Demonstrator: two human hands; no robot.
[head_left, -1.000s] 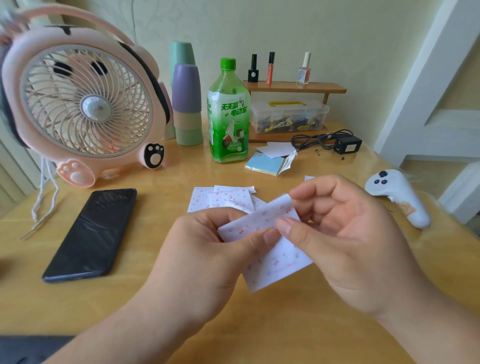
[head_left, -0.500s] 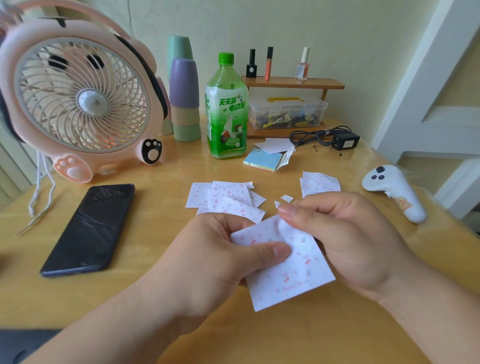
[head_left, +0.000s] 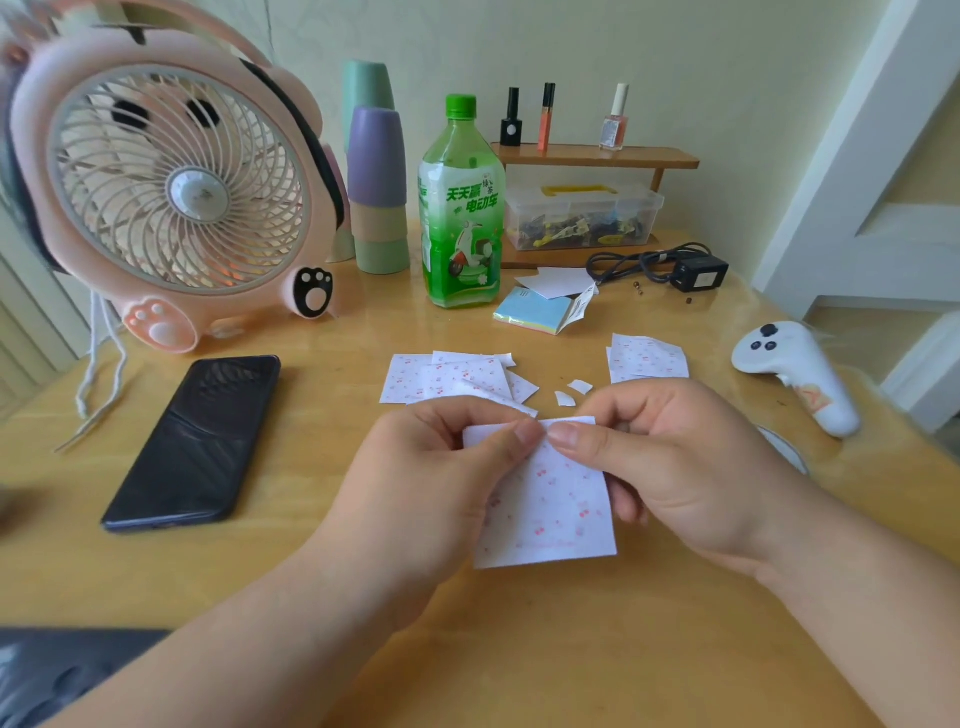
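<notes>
While you hold the cherry-print paper sheet (head_left: 550, 509) by its top edge, your left hand (head_left: 431, 483) pinches that edge between thumb and forefinger, and your right hand (head_left: 670, 467) pinches it just beside, so the two thumb tips nearly touch. Your remaining fingers are curled in behind the paper. The sheet sits well in front of the green tea bottle (head_left: 461, 208), on your side of it and a little to its right. It hangs flat, with its printed face towards you. Whether its lower edge rests on the table (head_left: 311, 597) cannot be told.

Between the bottle and your hands lies a loose pile of the same printed sheets (head_left: 441, 379), overlapping one another. Two small torn scraps (head_left: 571, 392) lie just right of that pile. A second small stack of printed sheets (head_left: 647, 358) lies in front of the bottle and further right. Close to the bottle's right foot is a pad of coloured sticky notes (head_left: 535, 312). A black phone (head_left: 197, 441) lies face up in front of the bottle and well to its left. The pink fan (head_left: 171, 192) stands to the bottle's left.
</notes>
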